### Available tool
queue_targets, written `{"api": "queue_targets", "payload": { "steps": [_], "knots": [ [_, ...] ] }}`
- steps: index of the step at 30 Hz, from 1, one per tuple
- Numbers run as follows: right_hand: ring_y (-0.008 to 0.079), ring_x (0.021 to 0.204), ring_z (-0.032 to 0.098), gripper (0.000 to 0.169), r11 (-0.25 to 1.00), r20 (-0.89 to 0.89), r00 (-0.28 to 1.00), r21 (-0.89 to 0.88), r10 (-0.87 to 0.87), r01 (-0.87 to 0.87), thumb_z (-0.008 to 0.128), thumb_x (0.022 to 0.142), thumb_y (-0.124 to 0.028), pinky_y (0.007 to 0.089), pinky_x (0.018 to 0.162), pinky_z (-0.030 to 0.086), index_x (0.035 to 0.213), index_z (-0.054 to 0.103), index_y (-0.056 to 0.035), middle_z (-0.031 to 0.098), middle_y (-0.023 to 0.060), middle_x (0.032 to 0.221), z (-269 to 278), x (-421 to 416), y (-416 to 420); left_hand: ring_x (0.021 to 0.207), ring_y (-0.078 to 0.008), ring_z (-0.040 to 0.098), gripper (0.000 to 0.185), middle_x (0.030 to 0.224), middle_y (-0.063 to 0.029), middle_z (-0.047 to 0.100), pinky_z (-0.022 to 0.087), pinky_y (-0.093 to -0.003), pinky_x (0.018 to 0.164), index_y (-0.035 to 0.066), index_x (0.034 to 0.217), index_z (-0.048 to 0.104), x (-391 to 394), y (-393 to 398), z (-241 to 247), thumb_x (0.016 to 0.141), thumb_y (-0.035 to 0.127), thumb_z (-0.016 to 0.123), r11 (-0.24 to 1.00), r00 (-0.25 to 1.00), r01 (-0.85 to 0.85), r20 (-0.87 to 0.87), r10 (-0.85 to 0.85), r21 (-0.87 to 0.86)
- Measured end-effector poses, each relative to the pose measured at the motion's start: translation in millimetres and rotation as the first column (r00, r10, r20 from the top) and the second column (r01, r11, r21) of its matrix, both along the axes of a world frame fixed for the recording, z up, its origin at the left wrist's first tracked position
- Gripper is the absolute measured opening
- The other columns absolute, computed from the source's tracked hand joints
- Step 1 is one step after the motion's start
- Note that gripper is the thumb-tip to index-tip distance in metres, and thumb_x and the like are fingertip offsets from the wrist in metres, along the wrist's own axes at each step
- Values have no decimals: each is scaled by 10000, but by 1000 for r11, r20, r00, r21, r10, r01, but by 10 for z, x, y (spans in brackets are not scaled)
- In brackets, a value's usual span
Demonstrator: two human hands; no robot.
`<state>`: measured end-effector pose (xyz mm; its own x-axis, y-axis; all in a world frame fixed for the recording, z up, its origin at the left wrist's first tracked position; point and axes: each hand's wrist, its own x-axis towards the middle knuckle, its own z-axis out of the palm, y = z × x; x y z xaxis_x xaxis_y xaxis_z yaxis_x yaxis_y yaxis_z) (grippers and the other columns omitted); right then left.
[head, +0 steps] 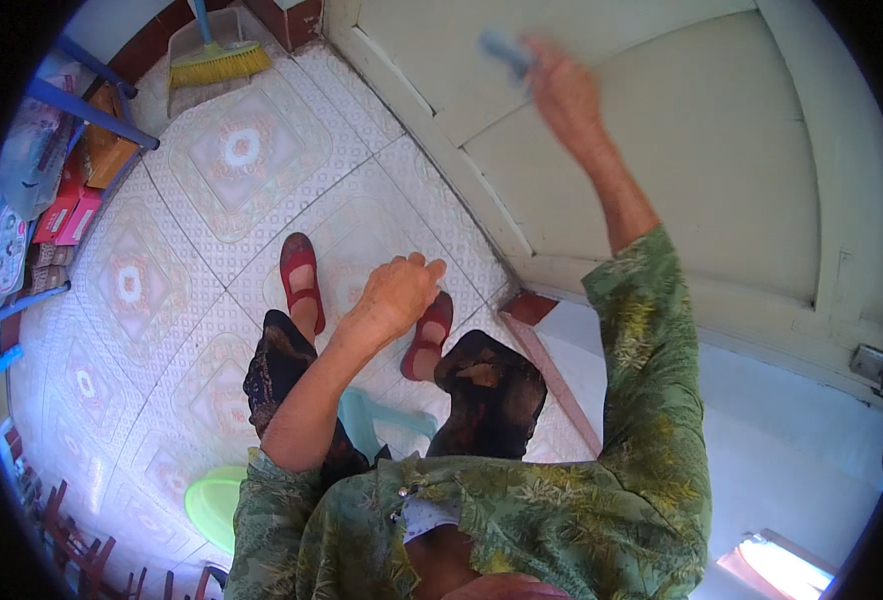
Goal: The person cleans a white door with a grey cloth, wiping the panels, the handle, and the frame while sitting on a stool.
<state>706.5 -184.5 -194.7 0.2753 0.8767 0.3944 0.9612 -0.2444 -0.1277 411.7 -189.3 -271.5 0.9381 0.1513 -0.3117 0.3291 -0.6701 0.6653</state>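
My right hand [565, 86] is raised at the top right, in front of a cream panelled door [674, 165]. It grips a blurred blue-grey cloth-like item [507, 52], whose exact kind I cannot tell. Whether that item touches the door is unclear. My left hand [404, 289] hangs over my lap and feet, fingers partly curled, with nothing visible in it. Below it are my red shoes [303, 274] on the patterned tile floor [276, 187].
A yellow broom [220, 66] rests by a dustpan [179, 45] at the top left. A blue-framed rack [93, 112] with boxes and bags lines the left side. Beside me are a green basin [213, 502] and a pale green plastic stool [359, 420]. A metal latch [873, 365] is at the right.
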Motion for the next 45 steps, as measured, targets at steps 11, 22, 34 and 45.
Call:
{"api": "queue_targets", "payload": {
  "steps": [11,22,34,45],
  "knots": [
    [245,1181,478,321,986,841,527,-163,122,32,504,821,-126,419,1004,356,1132,570,-80,560,118,1196,758,191,364,896,-369,572,301,949,-186,573,478,-459,756,66,1140,526,15,25,-53,849,143,543,1000,999,-10,52,11,-21],
    [270,1270,355,356,820,667,642,-563,378,103,485,838,-209,416,1098,193,1132,569,-27,516,126,1254,-1252,109,547,842,-359,585,289,886,-155,569,495,-460,706,80,1100,532,-47,38,-77,817,137,549,1000,999,-1,35,0,30],
    [290,1260,351,293,706,480,794,-702,373,93,499,817,-192,426,1102,163,994,667,-29,537,116,1228,-2499,31,607,810,-345,586,382,867,-154,561,487,-424,697,35,1130,523,-128,81,-15,755,89,566,999,991,-24,133,21,26],
    [253,1311,312,284,711,484,726,-703,488,-9,503,822,-185,462,1099,175,1017,659,-51,500,119,1292,-1635,111,-381,826,-363,590,291,875,-182,572,491,-457,700,56,1090,545,-132,117,-99,806,122,552,999,995,-41,93,40,5]
  ]
}}
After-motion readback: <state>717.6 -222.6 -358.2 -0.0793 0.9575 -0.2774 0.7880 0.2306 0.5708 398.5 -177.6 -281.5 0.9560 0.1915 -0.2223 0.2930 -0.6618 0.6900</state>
